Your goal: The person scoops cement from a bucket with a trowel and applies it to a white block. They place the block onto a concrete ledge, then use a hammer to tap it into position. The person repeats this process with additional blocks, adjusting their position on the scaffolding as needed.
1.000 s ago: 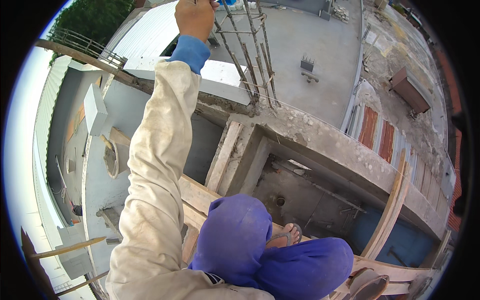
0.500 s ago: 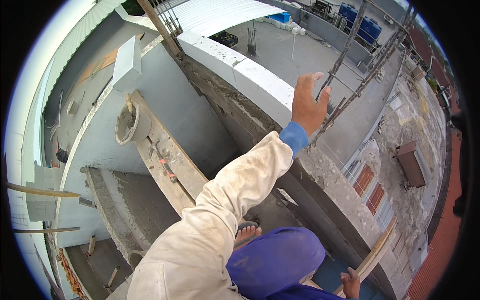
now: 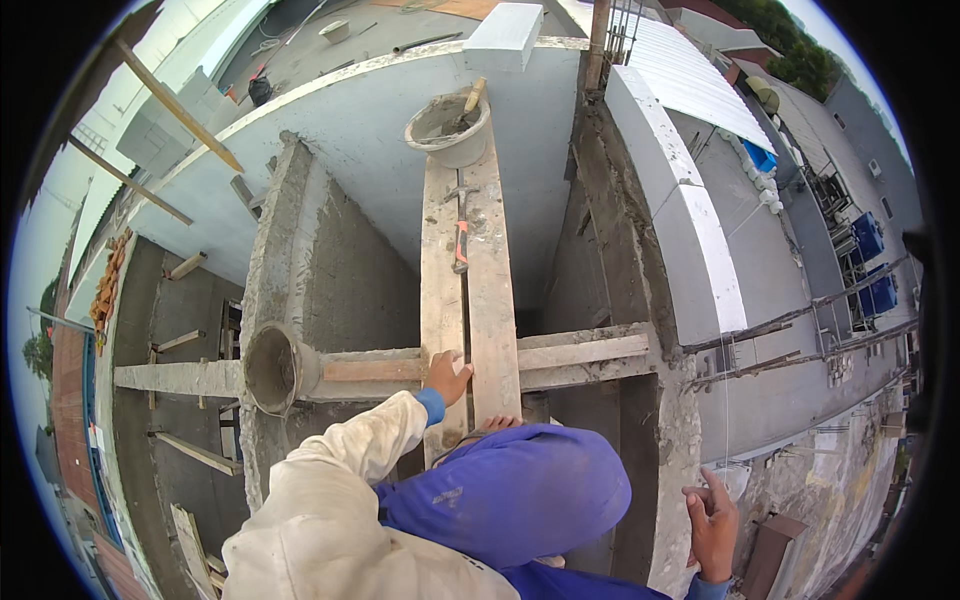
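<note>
My left hand (image 3: 447,378) is low over the near part of the wooden planks (image 3: 495,330), fingers apart and nothing seen in it. It seems to rest on the wood. Off to the right, my right hand (image 3: 712,520) is raised beside the rough wall top (image 3: 672,500), its index finger and thumb spread. On the planks lies a claw hammer (image 3: 461,230) with a red and black handle. Beyond it, at the far end, stands a mortar bucket (image 3: 455,140), a wooden-handled trowel (image 3: 475,95) sticking out.
A second bucket (image 3: 278,368) sits tipped on the concrete beam at left. Deep gaps (image 3: 365,240) drop beside the planks. White lightweight blocks (image 3: 695,235) line the right wall, and another block (image 3: 505,38) tops the far wall. Rough poles (image 3: 800,310) jut out at right.
My view has swung left, bringing the planks to the middle. My left hand has come back from near the white blocks to the planks. My right hand shows more fully.
</note>
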The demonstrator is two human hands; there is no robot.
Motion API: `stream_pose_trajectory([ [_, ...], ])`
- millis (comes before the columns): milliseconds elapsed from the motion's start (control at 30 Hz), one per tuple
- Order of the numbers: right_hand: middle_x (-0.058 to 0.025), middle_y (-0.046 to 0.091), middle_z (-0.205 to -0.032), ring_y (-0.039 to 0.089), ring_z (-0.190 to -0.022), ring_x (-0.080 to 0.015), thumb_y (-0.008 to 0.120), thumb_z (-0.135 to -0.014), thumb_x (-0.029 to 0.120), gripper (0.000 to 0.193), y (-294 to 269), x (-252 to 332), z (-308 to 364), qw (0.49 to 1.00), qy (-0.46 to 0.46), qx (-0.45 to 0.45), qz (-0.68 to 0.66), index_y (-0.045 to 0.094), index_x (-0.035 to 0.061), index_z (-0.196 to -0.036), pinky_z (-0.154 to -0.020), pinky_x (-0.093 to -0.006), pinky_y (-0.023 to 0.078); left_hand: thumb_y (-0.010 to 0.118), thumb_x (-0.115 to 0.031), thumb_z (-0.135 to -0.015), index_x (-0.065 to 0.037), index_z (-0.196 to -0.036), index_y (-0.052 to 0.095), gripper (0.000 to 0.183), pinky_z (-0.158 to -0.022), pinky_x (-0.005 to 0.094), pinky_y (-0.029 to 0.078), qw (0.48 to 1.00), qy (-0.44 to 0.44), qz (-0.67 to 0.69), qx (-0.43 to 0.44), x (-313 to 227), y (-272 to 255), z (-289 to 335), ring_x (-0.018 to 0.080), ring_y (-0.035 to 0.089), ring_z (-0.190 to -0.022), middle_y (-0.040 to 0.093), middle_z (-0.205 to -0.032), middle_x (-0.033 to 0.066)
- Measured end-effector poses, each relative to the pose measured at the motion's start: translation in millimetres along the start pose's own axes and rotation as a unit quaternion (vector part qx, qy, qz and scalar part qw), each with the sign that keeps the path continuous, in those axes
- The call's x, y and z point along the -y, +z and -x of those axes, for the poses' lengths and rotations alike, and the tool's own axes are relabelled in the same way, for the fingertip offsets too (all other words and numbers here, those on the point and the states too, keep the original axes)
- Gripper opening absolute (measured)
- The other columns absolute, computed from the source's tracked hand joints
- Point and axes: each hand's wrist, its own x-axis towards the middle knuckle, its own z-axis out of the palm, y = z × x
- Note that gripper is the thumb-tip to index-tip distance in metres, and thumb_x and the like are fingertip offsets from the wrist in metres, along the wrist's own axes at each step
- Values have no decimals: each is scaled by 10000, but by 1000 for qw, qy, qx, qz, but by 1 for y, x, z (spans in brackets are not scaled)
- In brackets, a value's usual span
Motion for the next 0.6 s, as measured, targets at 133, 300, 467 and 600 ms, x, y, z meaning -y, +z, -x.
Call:
stream_pose_trajectory([
  [133,-169,780,-1002,757,-936,-247,712,-978,237,580,32,-57,-30,932,-43,281,227,529,-24,-1463,-817,-317,561,719,-420,-934,28,-1333,577,616,-1080,495,446,988,-131,-76,10,73,-63,63,464,549,-1259,612,-1270,320],
  [300,-152,782,-1004,761,-922,-217,674,-1012,262,600,20,-117,-54,923,160,309,162,481,-52,-1485,-742,-316,574,715,-484,-912,12,-1383,550,704,-1114,494,453,956,-283,-70,-19,125,-109,88,477,547,-1308,579,-1367,336],
  [467,-145,762,-1050,752,-913,-207,651,-1034,323,620,9,-128,-84,969,183,163,-38,451,2,-1525,-709,-303,565,743,-512,-908,-9,-1385,559,717,-1073,474,487,941,-329,55,-45,145,-108,38,407,624,-1244,625,-1377,255],
  [600,-148,755,-1068,749,-910,-214,659,-1029,368,654,5,-133,-91,972,199,125,-20,434,26,-1540,-700,-303,556,746,-646,-866,-174,-1583,346,947,-1092,544,446,873,-376,307,-41,146,-121,-9,370,509,-1356,391,-1612,181],
])
